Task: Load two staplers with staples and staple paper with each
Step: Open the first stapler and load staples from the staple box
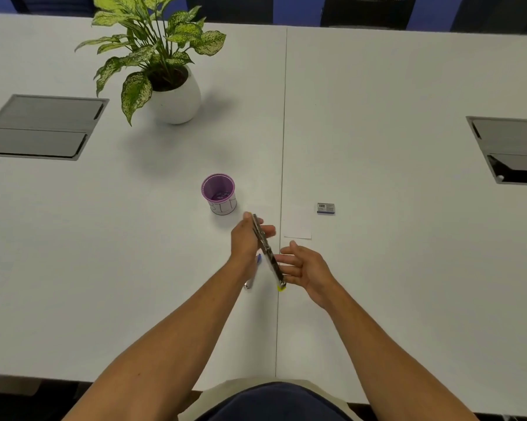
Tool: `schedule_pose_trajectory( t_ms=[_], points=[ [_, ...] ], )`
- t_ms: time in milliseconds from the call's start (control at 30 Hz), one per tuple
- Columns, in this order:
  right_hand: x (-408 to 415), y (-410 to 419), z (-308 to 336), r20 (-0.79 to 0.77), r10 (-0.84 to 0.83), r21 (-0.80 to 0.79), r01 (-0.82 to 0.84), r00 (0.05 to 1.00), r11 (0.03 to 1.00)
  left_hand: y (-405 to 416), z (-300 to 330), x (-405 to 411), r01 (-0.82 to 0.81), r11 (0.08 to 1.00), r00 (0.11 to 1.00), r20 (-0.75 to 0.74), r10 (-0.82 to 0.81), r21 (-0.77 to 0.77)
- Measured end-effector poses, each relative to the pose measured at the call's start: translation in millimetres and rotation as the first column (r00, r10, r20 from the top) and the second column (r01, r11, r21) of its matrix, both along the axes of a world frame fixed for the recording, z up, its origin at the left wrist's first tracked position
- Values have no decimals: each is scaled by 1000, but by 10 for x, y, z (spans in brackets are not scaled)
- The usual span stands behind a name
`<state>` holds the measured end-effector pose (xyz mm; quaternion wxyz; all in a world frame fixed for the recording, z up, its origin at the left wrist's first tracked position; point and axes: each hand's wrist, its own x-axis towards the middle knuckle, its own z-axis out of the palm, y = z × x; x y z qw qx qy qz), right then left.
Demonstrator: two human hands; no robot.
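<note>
My left hand (pixel 246 238) grips a stapler (pixel 266 252) swung open into a long metal strip with a yellow tip at its near end, held above the table. My right hand (pixel 304 268) hovers just right of the stapler's near end, fingers relaxed and spread, holding nothing. A second stapler (pixel 253 273), white with a blue part, lies on the table under my left wrist, mostly hidden. A small white slip of paper (pixel 297 227) lies just beyond my right hand. A small box of staples (pixel 325 208) sits further right.
A purple cup (pixel 218 193) with a white label stands just beyond my left hand. A potted plant (pixel 171 86) in a white pot is at the back left. Grey cable hatches (pixel 40 127) (pixel 511 150) are set into the white table (pixel 104 268) on both sides.
</note>
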<state>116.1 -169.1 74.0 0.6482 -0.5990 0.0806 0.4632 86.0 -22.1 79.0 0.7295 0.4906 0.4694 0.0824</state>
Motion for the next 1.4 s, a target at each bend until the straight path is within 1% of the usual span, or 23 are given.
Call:
schedule_pose_trajectory(
  t_ms=[33,100,167,233,267,300,367,400,467,533,633,767,833,933,1067,1233,1300,1400],
  points=[
    [0,-2,6,13,52,2,-52,999,999,-13,13,12,72,997,997,8,-72,-16],
    [-9,33,17,37,98,37,-100,994,994,-58,48,11,180,980,984,20,-179,-80],
    [-29,103,25,38,91,75,-94,995,993,-89,69,-4,274,955,962,41,-271,-112],
    [-52,163,15,25,38,98,-41,999,994,-126,86,-13,344,936,939,30,-343,-76],
    [-64,182,4,21,1,97,-3,1000,995,-149,94,-13,362,932,932,-1,-362,-3],
    [-77,202,-12,19,-42,90,40,999,995,-165,102,-16,369,923,930,-42,-366,107],
    [-92,231,-42,17,-120,84,118,993,989,-175,106,-35,355,871,934,-93,-344,341],
    [-99,245,-56,19,-144,82,142,989,986,-168,106,-50,346,842,936,-92,-340,413],
    [-102,272,-64,35,-155,69,152,987,986,-154,115,-76,351,802,930,-76,-361,483],
    [-100,300,-64,49,-151,56,148,987,987,-142,109,-102,359,727,923,-109,-369,586],
    [-92,324,-49,57,-150,43,148,987,988,-135,110,-118,365,560,913,-170,-370,744],
    [-84,316,-31,69,-154,28,153,986,988,-133,94,-94,419,347,878,-276,-392,839],
    [-79,312,-27,80,-154,22,152,985,988,-145,84,-95,422,294,877,-305,-370,858],
    [-93,310,-23,91,-154,3,154,984,988,-171,64,-113,426,254,877,-327,-352,869],
    [-115,298,-48,72,-170,3,170,983,985,-176,67,-99,413,274,887,-315,-338,868],
    [-105,265,-51,-46,-227,126,232,973,965,-195,65,-124,429,275,876,-322,-358,860],
    [-90,257,-63,-73,-246,141,254,967,957,-226,62,-149,436,291,870,-317,-378,851],
    [-74,241,-71,-132,-260,163,279,957,946,-255,62,-183,436,346,860,-271,-432,831]
  ],
)
